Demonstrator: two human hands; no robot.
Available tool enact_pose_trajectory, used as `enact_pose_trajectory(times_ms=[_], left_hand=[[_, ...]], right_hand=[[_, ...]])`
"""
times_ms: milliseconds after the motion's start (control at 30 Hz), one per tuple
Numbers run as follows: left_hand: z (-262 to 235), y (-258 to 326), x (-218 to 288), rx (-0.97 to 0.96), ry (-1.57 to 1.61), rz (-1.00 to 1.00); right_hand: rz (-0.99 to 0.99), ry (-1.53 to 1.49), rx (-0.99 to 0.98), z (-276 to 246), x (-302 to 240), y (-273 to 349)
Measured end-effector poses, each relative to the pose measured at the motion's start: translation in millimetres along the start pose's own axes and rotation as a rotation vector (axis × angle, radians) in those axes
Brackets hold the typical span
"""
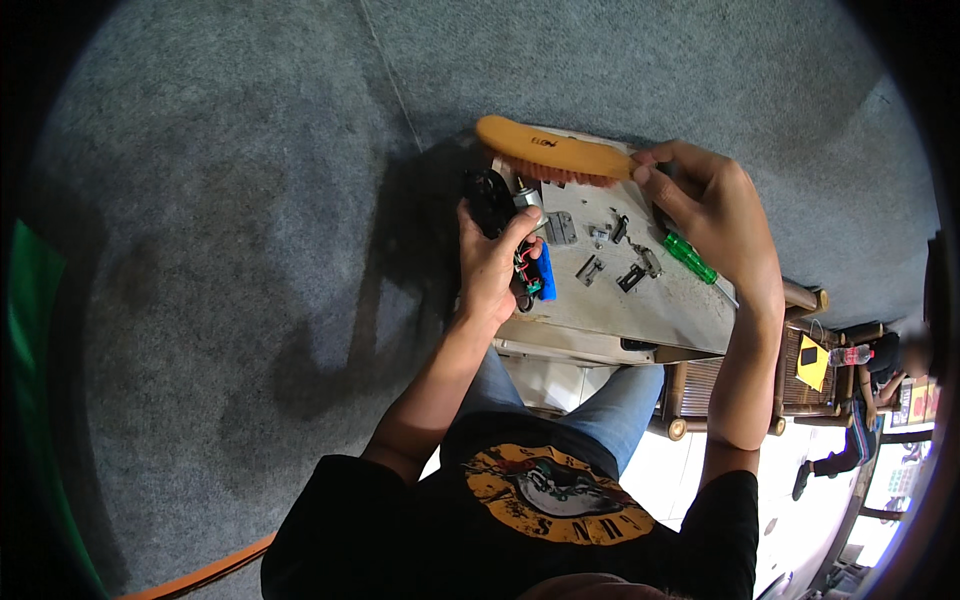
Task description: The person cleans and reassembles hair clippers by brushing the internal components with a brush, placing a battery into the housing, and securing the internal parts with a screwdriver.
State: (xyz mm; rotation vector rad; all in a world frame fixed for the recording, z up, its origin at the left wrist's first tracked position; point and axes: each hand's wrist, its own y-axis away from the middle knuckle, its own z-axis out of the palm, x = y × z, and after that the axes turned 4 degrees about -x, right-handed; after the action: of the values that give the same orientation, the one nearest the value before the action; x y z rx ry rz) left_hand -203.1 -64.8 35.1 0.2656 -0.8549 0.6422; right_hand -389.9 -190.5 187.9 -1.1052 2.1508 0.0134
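The right end of the brush (pixel 552 152) is hidden in the right fingers (pixel 690 155), and its body covers part of the far edge of the worktop (pixel 600 318). The left fingers (pixel 515 231) hide the middle of the black device (pixel 486 198). Several small parts (pixel 590 268) are too tiny to identify. At lower right, the seated person's head (pixel 911 350) is blurred; the green sheet (pixel 35 290) is cut off at far left.
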Motion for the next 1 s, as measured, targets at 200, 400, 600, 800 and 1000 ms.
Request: enact_pose_trajectory(times_ms=[200,400,600,800,1000], left_hand=[[3,3,0,-0.005,0.022,0.022],[3,3,-2,-0.031,-0.004,0.082],[-8,1,-11,-0.062,0.002,0.104],[-7,-1,-13,0.005,-0.054,0.096],[1,8,-3,-0.028,-0.032,0.096]], right_hand=[[-0.138,-0.012,-0.038,-6,2,14],[-0.166,0.277,-0.059,0,-35,29],[-0.192,0.546,-0.125,26,-59,65],[-0.171,0.427,-0.13,59,-61,85],[-0.112,0.262,-0.012,85,-52,80]])
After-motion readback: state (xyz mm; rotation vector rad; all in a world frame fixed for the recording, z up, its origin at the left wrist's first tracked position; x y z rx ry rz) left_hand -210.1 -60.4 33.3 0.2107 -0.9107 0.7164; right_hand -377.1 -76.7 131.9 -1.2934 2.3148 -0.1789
